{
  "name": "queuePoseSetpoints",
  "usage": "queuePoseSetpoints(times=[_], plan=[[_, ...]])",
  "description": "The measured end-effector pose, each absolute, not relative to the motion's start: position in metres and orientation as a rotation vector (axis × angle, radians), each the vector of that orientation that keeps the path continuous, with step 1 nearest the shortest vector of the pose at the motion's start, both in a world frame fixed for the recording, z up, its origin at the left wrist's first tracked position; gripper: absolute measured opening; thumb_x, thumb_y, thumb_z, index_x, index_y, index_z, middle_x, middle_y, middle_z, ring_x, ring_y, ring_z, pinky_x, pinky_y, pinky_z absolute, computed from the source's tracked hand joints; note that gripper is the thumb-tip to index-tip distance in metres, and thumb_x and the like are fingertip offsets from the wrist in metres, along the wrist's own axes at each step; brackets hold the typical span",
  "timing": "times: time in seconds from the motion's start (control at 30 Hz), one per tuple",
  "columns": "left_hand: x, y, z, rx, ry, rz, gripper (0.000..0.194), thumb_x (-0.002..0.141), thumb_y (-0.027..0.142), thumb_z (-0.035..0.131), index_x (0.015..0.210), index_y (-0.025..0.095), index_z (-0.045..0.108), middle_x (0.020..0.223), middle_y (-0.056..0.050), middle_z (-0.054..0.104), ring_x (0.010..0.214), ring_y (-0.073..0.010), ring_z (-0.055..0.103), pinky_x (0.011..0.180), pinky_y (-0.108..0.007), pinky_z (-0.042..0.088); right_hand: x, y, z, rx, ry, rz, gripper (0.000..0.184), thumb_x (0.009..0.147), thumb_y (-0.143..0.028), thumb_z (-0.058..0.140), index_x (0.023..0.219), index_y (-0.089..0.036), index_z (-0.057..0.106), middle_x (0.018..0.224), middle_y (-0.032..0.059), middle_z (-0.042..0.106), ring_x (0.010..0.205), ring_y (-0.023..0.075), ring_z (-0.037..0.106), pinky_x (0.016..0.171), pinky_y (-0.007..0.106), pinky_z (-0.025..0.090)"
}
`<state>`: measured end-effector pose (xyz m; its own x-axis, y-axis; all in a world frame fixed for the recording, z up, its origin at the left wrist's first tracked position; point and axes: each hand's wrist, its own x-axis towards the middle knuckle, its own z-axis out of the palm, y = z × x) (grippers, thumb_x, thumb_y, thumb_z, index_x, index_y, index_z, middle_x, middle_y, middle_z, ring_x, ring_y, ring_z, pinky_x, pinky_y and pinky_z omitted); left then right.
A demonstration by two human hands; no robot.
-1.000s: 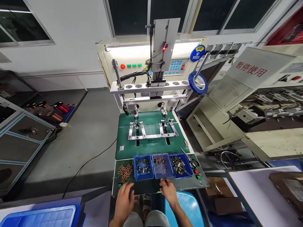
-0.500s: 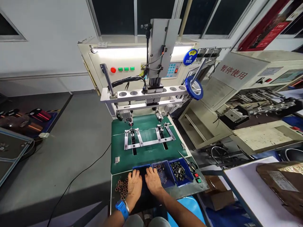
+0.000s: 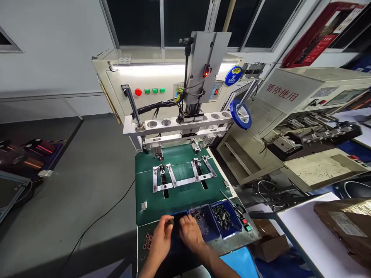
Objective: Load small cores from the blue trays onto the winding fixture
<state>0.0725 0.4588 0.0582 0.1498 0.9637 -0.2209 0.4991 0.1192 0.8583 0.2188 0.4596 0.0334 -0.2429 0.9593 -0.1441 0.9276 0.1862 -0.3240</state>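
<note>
My left hand point(image 3: 161, 236) is raised at the left edge of a dark blue bin, its thumb and fingers pinching a small dark cylindrical piece point(image 3: 172, 221). My right hand point(image 3: 190, 232) is beside it, over the right part of that bin point(image 3: 179, 213), with its fingers curled. Whatever those fingers may hold is hidden. Copper-coloured rings point(image 3: 147, 241) lie loose on the bench to the left of my left hand. The bin next to my right hand point(image 3: 210, 221) contains a few copper-coloured rings and thin wire-like bits.
A third blue bin point(image 3: 224, 216) contains small metal cylinders. Scissors point(image 3: 239, 209) lie beside it, near a red and a green button point(image 3: 247, 228). Beyond the bins, a metal fixture point(image 3: 182, 183) sits on the green mat point(image 3: 150, 214) beneath a machine crossbar point(image 3: 171, 129).
My left hand has lifted and turned, now pinching a small dark piece. My right hand has curled its fingers. The view has shifted slightly.
</note>
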Motion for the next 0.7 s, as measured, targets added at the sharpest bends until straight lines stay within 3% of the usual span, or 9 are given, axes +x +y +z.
queuePoseSetpoints(times=[0.1, 0.23, 0.43, 0.6, 0.7], plan=[[0.069, 0.471, 0.086, 0.954, 1.258, 0.910, 0.028, 0.084, 0.043, 0.053, 0.099, 0.019, 0.057, 0.111, -0.011, 0.065, 0.088, -0.0231, 0.068, 0.080, -0.039, 0.055, 0.229, 0.456, 0.064, -1.836, -2.142, 0.676, 0.008, 0.084, -0.012, 0.048, 0.087, -0.019, 0.052, 0.073, -0.0007, 0.064, 0.062, 0.0114, 0.060, 0.057, 0.020, 0.048], [0.073, 0.479, 0.116, 0.753, 1.218, 0.977, 0.035, 0.071, 0.044, 0.071, 0.093, 0.020, 0.058, 0.093, -0.004, 0.066, 0.082, -0.0208, 0.068, 0.076, -0.033, 0.054, 0.247, 0.462, 0.112, -1.566, -1.637, 0.866, 0.007, 0.088, -0.026, 0.053, 0.088, -0.021, 0.048, 0.074, -0.0014, 0.061, 0.063, 0.0110, 0.060, 0.057, 0.020, 0.050], [0.091, 0.466, 0.110, 0.992, 1.375, 0.853, 0.027, 0.074, 0.040, 0.064, 0.092, 0.020, 0.061, 0.086, -0.003, 0.068, 0.080, -0.0207, 0.065, 0.073, -0.031, 0.050, 0.279, 0.471, 0.158, -1.303, -1.560, 0.754, 0.013, 0.080, -0.028, 0.067, 0.089, -0.021, 0.063, 0.079, 0.0010, 0.064, 0.061, 0.0111, 0.060, 0.059, 0.023, 0.053], [0.104, 0.454, 0.082, 1.366, 1.675, 0.586, 0.020, 0.073, 0.028, 0.055, 0.086, 0.022, 0.068, 0.096, -0.008, 0.073, 0.091, -0.0284, 0.066, 0.084, -0.042, 0.048, 0.298, 0.468, 0.162, -1.244, -1.576, 0.737, 0.020, 0.078, -0.038, 0.071, 0.089, -0.021, 0.066, 0.077, 0.0006, 0.064, 0.056, 0.0101, 0.060, 0.056, 0.022, 0.053], [0.111, 0.453, 0.080, 1.301, 1.714, 0.613, 0.022, 0.072, 0.031, 0.056, 0.087, 0.022, 0.070, 0.098, -0.009, 0.074, 0.094, -0.0300, 0.066, 0.088, -0.045, 0.047, 0.305, 0.467, 0.163, -1.213, -1.582, 0.749, 0.022, 0.078, -0.040, 0.070, 0.090, -0.021, 0.067, 0.076, 0.0001, 0.063, 0.056, 0.0096, 0.059, 0.055, 0.021, 0.053]])
